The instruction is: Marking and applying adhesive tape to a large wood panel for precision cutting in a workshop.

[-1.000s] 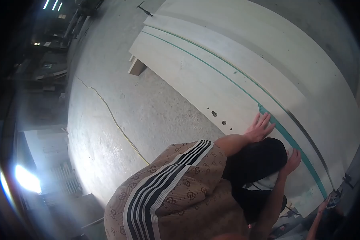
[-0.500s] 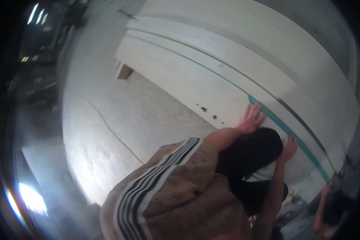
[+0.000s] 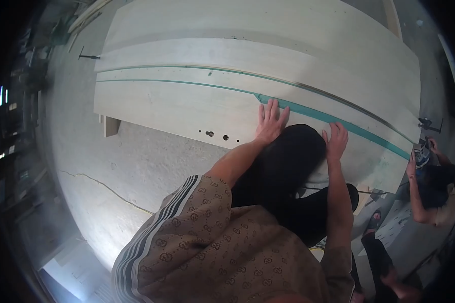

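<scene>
A large pale wooden panel (image 3: 172, 106) lies before me, with a long green strip (image 3: 308, 111) running across it that widens from the middle toward the right. My left hand (image 3: 271, 123) rests flat on the panel, fingers spread, their tips at the strip's near edge where the wide part begins. Farther right, my right hand (image 3: 337, 140) lies on the panel with fingertips on the same edge, fingers slightly bent; nothing shows in its grip. Between the two hands my black-trousered knee (image 3: 306, 146) is on or just over the panel, hiding part of it.
Clamps stand at the panel's left end (image 3: 89, 56) and right end (image 3: 429, 124). A co-worker's hands hold a power tool (image 3: 421, 154) at the right end. Several holes (image 3: 218, 135) pierce the near edge. A wooden support (image 3: 111, 126) and a yellow cord (image 3: 111, 191) are at left.
My view has turned, so the panel lies more level and its left end shows. Both hands remain beside the strip; the blur has cleared.
</scene>
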A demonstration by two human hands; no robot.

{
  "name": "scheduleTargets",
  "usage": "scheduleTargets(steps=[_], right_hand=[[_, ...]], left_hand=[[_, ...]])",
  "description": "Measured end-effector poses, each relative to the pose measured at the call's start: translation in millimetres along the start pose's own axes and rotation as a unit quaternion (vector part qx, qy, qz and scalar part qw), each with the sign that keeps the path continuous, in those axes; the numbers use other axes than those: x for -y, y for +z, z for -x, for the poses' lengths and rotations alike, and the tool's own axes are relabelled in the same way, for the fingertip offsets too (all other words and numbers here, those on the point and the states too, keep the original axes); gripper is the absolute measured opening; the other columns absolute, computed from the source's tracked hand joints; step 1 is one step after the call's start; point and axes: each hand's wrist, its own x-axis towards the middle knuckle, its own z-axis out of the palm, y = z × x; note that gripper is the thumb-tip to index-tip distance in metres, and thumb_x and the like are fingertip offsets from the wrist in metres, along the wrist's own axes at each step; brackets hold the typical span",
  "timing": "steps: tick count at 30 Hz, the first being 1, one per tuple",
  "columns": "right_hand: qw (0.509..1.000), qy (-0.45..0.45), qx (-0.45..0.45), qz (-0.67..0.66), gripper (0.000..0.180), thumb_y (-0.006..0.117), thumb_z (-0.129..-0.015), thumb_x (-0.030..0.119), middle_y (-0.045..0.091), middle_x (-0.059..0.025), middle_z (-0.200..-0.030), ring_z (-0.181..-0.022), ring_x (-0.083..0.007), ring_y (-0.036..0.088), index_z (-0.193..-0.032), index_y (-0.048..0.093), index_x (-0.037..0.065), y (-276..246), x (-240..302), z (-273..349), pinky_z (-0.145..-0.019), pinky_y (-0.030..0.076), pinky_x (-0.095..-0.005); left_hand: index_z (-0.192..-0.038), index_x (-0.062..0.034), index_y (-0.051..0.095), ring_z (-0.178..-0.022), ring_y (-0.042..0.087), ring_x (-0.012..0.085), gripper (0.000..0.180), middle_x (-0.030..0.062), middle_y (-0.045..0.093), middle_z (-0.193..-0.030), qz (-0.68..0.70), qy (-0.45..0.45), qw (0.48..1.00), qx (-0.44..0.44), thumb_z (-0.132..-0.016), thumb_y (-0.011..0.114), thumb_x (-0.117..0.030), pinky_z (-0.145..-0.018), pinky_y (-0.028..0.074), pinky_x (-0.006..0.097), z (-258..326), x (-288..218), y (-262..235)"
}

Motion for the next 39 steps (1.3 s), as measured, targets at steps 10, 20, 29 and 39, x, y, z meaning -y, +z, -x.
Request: scheduleTargets(steps=[10, 20, 29, 39], right_hand=[[0.999, 0.01, -0.005, -0.051, 0.044, 0.071, -0.076, 0.032, 0.058, -0.0137, -0.119, -0.115, -0.0353, 0.053, -0.113, 0.063, 0.01, 9, 4, 1, -0.101, 0.041, -0.05], [0.999, 0.038, -0.033, -0.017, 0.041, 0.071, -0.077, 0.034, 0.055, -0.0091, -0.119, -0.115, -0.0285, 0.052, -0.112, 0.061, 0.014, -19, 5, -4, -0.106, 0.038, -0.0464], [0.998, 0.003, -0.056, -0.029, 0.041, 0.07, -0.073, 0.036, 0.054, -0.0098, -0.116, -0.109, -0.0317, 0.052, -0.107, 0.062, 0.013, -1, 4, -6, -0.094, 0.044, -0.0475], [0.999, 0.0, -0.037, -0.01, 0.042, 0.072, -0.079, 0.03, 0.055, -0.0091, -0.121, -0.115, -0.0328, 0.052, -0.116, 0.059, 0.013, -2, 0, -2, -0.102, 0.041, -0.0482]], left_hand=[[-0.151, -0.0236, 0.034, -0.145, 0.022, 0.0408, 0.057, 0.0248, 0.027, -0.153, -0.047, 0.011, 0.998, -0.026, -0.096, 0.048, -0.028, -0.116, 0.013, 0.06, 7, 25, 14], [-0.154, -0.0246, 0.026, -0.147, 0.016, 0.0359, 0.071, 0.02, 0.02, -0.155, -0.06, 0.028, 0.997, -0.025, -0.091, 0.05, -0.049, -0.118, 0.012, 0.057, -4, -3, -3], [-0.153, -0.0239, 0.03, -0.148, 0.015, 0.0389, 0.067, 0.0239, 0.023, -0.155, 0.022, 0.014, 0.999, -0.025, -0.091, 0.053, -0.037, -0.117, 0.007, 0.059, 0, 9, -3], [-0.151, -0.0278, 0.033, -0.147, 0.015, 0.0418, 0.057, 0.0257, 0.018, -0.156, -0.023, 0.008, 1.0, -0.01, -0.095, 0.044, -0.026, -0.115, 0.011, 0.064, -4, 0, 1]])
